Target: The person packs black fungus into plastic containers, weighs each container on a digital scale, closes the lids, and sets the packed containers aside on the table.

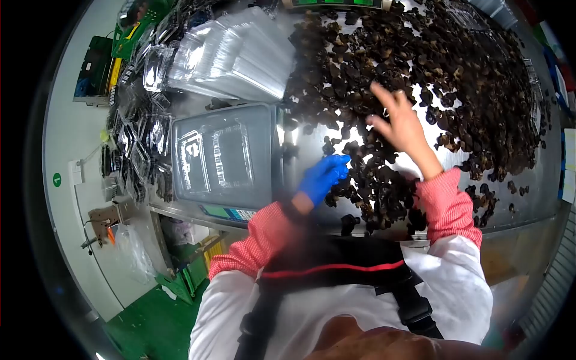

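Observation:
My left hand (324,177), in a blue glove, is closed over the metal table (300,198), just left of a heap of dark, curled pieces (384,192). Whatever its fingers hold is too small to make out. Bare and with fingers spread, my right hand (401,120) is above the same dark pieces, further from my body. Left of my gloved hand, a clear plastic tray (217,157) lies on a grey scale (264,108) with a keypad and display at its near edge.
Behind the scale stands a stack of clear plastic trays (234,57). More clear packs (141,144) crowd the table's left side. Another green display (336,2) shows at the far edge. Green crates (191,277) stand below the table at the left.

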Motion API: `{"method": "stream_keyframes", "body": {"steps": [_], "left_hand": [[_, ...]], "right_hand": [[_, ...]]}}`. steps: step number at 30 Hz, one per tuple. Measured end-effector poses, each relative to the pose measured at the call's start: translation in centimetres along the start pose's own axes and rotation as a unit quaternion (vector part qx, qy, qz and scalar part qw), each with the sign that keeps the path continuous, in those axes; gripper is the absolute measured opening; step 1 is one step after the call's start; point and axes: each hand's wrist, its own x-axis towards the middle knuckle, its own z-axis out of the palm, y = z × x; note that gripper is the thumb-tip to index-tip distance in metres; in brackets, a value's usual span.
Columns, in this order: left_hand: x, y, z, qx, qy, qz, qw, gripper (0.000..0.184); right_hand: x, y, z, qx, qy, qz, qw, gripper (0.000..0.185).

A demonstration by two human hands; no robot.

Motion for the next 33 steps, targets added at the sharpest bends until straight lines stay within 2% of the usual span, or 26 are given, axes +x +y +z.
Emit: {"method": "stream_keyframes", "body": {"steps": [2, 4, 5, 6, 8, 9, 10, 12, 14, 16, 18, 20, 24, 26, 28, 29, 32, 33], "left_hand": [[-0.4, 0.3, 0.8, 0.022, -0.002, -0.011, 1.0, 0.035], [-0.3, -1.7, 0.7, 0.042, 0.019, 0.015, 0.999, 0.034], [-0.1, -2.5, 0.5, 0.053, 0.029, 0.028, 0.998, 0.034], [0.2, -2.8, 0.4, 0.054, 0.063, 0.037, 0.996, 0.035], [0.8, -2.5, 0.4, 0.056, 0.13, 0.056, 0.988, 0.038], [1.1, -2.0, 0.6, 0.002, 0.149, 0.074, 0.986, 0.044], [1.5, -1.3, 0.8, -0.005, 0.179, 0.077, 0.981, 0.045], [2.4, -0.7, 0.8, -0.03, 0.22, 0.086, 0.971, 0.049], [3.3, -0.4, 0.5, -0.044, 0.24, 0.098, 0.965, 0.052], [3.7, -0.2, 0.5, -0.042, 0.259, 0.106, 0.959, 0.053], [3.9, 0.9, 0.7, -0.009, 0.264, 0.101, 0.959, 0.054], [4.2, 1.3, 0.9, -0.008, 0.282, 0.085, 0.956, 0.055], [4.6, 1.5, 1.3, 0.09, 0.254, 0.145, 0.952, 0.063], [5.3, 1.3, 0.5, 0.167, 0.232, 0.158, 0.945, 0.071], [5.8, 1.2, -0.5, 0.303, 0.225, 0.188, 0.907, 0.083], [6.0, 1.0, -0.8, 0.368, 0.219, 0.201, 0.881, 0.089], [6.7, 0.0, -0.9, 0.444, 0.223, 0.168, 0.852, 0.11], [6.8, -0.1, -0.8, 0.433, 0.21, 0.173, 0.859, 0.112]], "right_hand": [[3.8, 2.2, -1.1, -0.016, 0.048, -0.008, 0.999, 0.075], [8.7, 5.5, -0.6, -0.084, 0.118, -0.013, 0.989, 0.075], [10.8, 6.2, -0.6, -0.122, 0.119, 0.006, 0.985, 0.079], [12.6, 6.4, -0.7, -0.161, 0.119, 0.026, 0.979, 0.082], [14.6, 4.7, 0.4, -0.2, 0.05, 0.074, 0.976, 0.085], [14.5, 3.5, 1.7, -0.208, -0.002, 0.06, 0.976, 0.086], [13.8, 1.8, 2.9, -0.216, -0.052, 0.045, 0.974, 0.086], [10.1, -0.9, 6.4, -0.217, -0.077, -0.041, 0.972, 0.084], [5.4, -2.1, 8.0, -0.171, -0.05, -0.127, 0.976, 0.074], [1.3, -2.6, 8.2, -0.12, -0.036, -0.136, 0.983, 0.063], [-2.1, -2.6, 7.0, -0.14, 0.005, -0.148, 0.979, 0.058], [-4.1, -2.8, 5.2, -0.11, -0.006, -0.13, 0.985, 0.063], [-4.3, -0.8, 1.4, -0.03, 0.037, -0.109, 0.993, 0.073], [-1.9, 2.1, -0.1, 0.015, 0.042, -0.031, 0.999, 0.077], [1.0, 5.8, -0.9, -0.092, 0.121, 0.014, 0.988, 0.074], [2.5, 7.4, -1.6, -0.124, 0.12, 0.03, 0.985, 0.076], [5.6, 9.7, -0.7, -0.231, 0.114, 0.093, 0.962, 0.078], [5.7, 9.4, 0.3, -0.235, 0.075, 0.11, 0.963, 0.076]]}}
